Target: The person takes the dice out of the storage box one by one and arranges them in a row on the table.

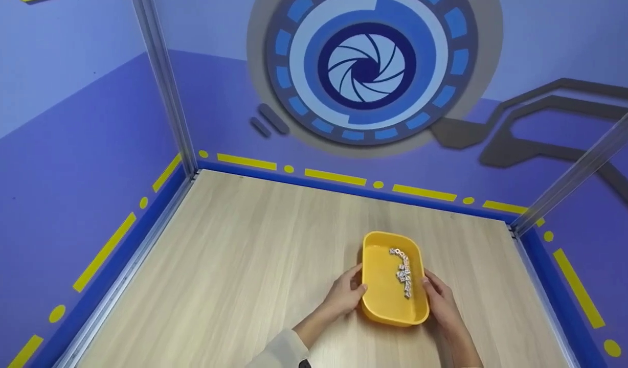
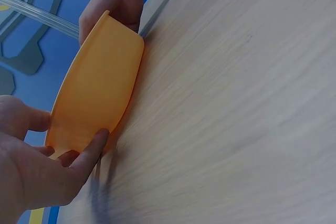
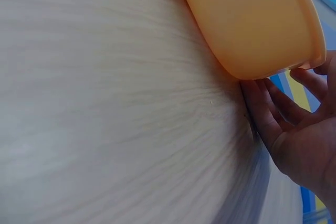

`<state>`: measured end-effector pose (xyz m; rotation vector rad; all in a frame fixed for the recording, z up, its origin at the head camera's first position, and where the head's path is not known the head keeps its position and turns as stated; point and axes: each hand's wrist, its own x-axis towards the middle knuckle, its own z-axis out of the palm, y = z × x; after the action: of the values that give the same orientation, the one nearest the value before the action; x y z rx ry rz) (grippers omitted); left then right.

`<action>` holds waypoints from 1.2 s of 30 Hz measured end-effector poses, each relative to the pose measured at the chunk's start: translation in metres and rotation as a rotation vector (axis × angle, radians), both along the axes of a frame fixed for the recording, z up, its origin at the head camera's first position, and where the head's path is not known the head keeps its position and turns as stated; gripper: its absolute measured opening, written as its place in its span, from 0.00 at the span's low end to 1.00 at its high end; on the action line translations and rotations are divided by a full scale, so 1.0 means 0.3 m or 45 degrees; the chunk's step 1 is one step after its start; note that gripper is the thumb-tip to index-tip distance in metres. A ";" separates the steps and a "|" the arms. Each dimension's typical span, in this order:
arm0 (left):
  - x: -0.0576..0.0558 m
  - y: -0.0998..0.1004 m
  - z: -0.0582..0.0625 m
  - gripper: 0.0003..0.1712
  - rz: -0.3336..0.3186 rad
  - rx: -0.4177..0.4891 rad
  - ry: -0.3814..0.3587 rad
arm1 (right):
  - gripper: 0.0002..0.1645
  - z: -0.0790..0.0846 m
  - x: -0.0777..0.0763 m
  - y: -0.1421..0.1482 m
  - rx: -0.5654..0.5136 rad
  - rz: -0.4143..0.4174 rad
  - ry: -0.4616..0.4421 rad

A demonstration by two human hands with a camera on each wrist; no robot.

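Note:
A yellow plastic bin (image 1: 383, 276) with rounded corners is held between both hands on the wooden table. Along the right side of its floor lies a line of small white cubes (image 1: 403, 273) with dark and reddish marks, too small to read. The left hand (image 1: 344, 292) grips the bin's left side, thumb at the rim and fingers against the outer wall (image 2: 100, 82). On the opposite side the right hand (image 1: 444, 301) holds it likewise, fingers under the rim in the right wrist view. Whether the bin's base touches the table, I cannot tell.
The pale wooden table (image 1: 242, 255) spreads left of and beyond the bin. Blue and purple printed panels (image 1: 217, 102) wall it at the back and both sides. Metal posts (image 1: 165, 87) stand at the back corners, and a metal rail (image 1: 125, 281) runs along the left edge.

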<state>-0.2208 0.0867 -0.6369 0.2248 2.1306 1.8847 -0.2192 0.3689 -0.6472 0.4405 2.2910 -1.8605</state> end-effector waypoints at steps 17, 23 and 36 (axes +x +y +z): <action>-0.007 -0.007 -0.009 0.33 -0.027 0.166 -0.129 | 0.36 -0.006 -0.003 -0.002 -0.006 -0.005 -0.010; -0.006 -0.012 -0.011 0.33 -0.020 0.159 -0.134 | 0.37 -0.010 0.001 -0.009 -0.047 -0.017 -0.019; -0.021 -0.003 0.038 0.37 0.065 -0.255 0.111 | 0.36 -0.009 0.016 0.006 -0.023 0.012 0.041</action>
<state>-0.2271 0.0857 -0.6254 0.2150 2.3862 1.7007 -0.2145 0.3707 -0.6500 0.3993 2.2906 -1.8960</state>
